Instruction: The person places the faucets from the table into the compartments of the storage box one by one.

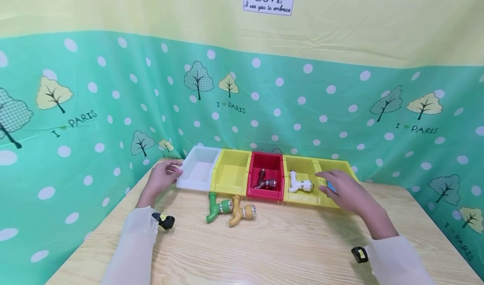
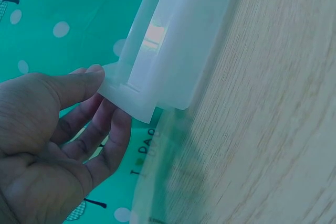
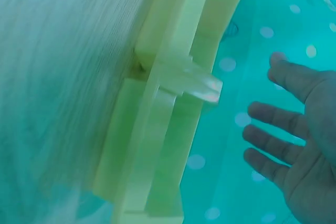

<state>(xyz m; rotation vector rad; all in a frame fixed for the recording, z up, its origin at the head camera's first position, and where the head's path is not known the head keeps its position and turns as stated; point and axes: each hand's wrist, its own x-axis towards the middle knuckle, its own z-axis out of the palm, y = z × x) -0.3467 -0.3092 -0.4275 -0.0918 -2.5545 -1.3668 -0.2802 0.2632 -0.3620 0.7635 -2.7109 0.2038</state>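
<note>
While the left hand pinches the left-end white bin and the right hand, fingers spread, hangs near the right-end yellow bin, squaring-up seems in hand, calling for right-side contact.

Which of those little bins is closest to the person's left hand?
The white bin, at the row's left end: the left hand pinches its corner. It's the only white one; the yellow bins and red bin sit farther along.
</note>
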